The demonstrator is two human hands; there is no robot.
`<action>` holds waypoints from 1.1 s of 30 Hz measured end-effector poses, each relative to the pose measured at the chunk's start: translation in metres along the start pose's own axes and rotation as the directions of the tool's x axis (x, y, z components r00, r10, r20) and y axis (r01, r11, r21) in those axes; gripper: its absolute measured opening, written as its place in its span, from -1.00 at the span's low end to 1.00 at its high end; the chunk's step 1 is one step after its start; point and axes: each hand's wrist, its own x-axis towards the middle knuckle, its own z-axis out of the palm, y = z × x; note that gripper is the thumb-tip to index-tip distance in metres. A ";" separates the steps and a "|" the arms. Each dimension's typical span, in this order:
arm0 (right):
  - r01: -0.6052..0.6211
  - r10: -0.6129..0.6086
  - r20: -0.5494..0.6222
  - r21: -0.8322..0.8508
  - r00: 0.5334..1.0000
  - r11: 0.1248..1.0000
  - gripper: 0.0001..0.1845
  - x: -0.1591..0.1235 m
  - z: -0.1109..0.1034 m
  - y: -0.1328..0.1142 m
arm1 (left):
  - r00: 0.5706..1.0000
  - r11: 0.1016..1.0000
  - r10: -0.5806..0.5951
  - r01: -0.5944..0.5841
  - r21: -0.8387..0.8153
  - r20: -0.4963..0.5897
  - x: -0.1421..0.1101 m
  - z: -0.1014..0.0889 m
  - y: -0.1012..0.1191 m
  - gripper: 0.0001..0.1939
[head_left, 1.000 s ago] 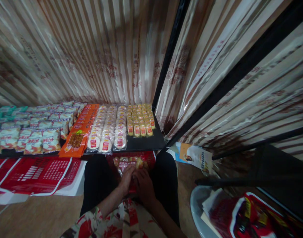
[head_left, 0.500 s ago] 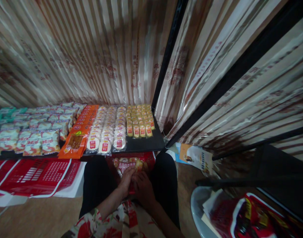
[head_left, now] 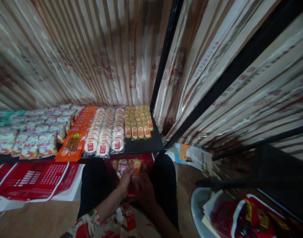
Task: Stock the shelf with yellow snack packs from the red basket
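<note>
As the head view looks down, my left hand (head_left: 126, 180) pinches a yellow packet (head_left: 137, 165), which juts out on the far side of my fingers; my right hand (head_left: 142, 185) lies close on the right, its hold I cannot tell.

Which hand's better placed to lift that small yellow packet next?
Probably the left hand: its fingertips appear to touch the yellow packet at its lower left. The right hand sits just below the packet, its fingertips hard to make out.

The packet (head_left: 137, 165) is yellow, the curtain (head_left: 102, 39) striped.
</note>
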 end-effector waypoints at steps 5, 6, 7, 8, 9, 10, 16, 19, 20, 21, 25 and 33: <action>-0.179 0.181 -0.172 0.023 0.968 0.983 -0.80 0.002 -0.003 0.017 | 1.000 1.000 -0.010 0.010 0.003 0.018 -0.002 0.007 0.002 -0.60; -0.222 0.223 -0.178 0.024 0.959 0.975 -0.79 0.003 -0.004 0.021 | 1.000 1.000 -0.018 0.018 0.001 0.022 -0.002 0.008 0.003 -0.58; -0.263 0.264 -0.173 0.027 0.949 0.964 -0.77 0.005 -0.005 0.023 | 0.999 1.000 -0.026 0.026 0.002 0.029 -0.002 0.010 0.003 -0.56; -0.301 0.303 -0.159 0.034 0.940 0.953 -0.74 0.006 -0.007 0.026 | 0.999 0.999 -0.034 0.034 0.006 0.037 -0.002 0.011 0.004 -0.53; -0.335 0.338 -0.141 0.045 0.930 0.941 -0.71 0.008 -0.008 0.028 | 0.998 0.999 -0.041 0.040 0.013 0.045 -0.002 0.013 0.004 -0.51; -0.366 0.371 -0.122 0.056 0.921 0.929 -0.69 0.009 -0.009 0.029 | 0.997 0.999 -0.046 0.045 0.021 0.057 -0.002 0.015 0.005 -0.49; -0.473 0.480 -0.051 0.114 0.876 0.874 -0.62 0.014 -0.012 0.035 | 0.994 0.999 -0.033 0.033 0.000 0.108 0.004 0.025 0.004 -0.51; -0.494 0.503 -0.050 0.126 0.863 0.860 -0.60 0.017 -0.013 0.038 | 0.996 0.999 -0.036 0.035 0.010 0.086 0.009 0.028 0.002 -0.48; -0.495 0.504 -0.053 0.127 0.862 0.859 -0.60 0.018 -0.014 0.038 | 0.997 0.999 -0.037 0.036 0.016 0.070 0.011 0.029 0.001 -0.45; -0.495 0.505 -0.056 0.129 0.861 0.859 -0.60 0.020 -0.016 0.039 | 0.998 0.999 -0.033 0.032 0.027 0.050 0.012 0.029 0.001 -0.42; -0.490 0.502 -0.062 0.139 0.863 0.860 -0.62 0.028 -0.023 0.038 | 0.998 0.991 0.054 -0.057 0.118 0.023 0.016 0.032 0.003 -0.44; -0.457 0.469 -0.098 0.126 0.878 0.881 -0.66 0.050 -0.038 0.039 | 0.981 0.949 0.172 -0.189 0.254 0.088 0.022 0.053 0.017 -0.54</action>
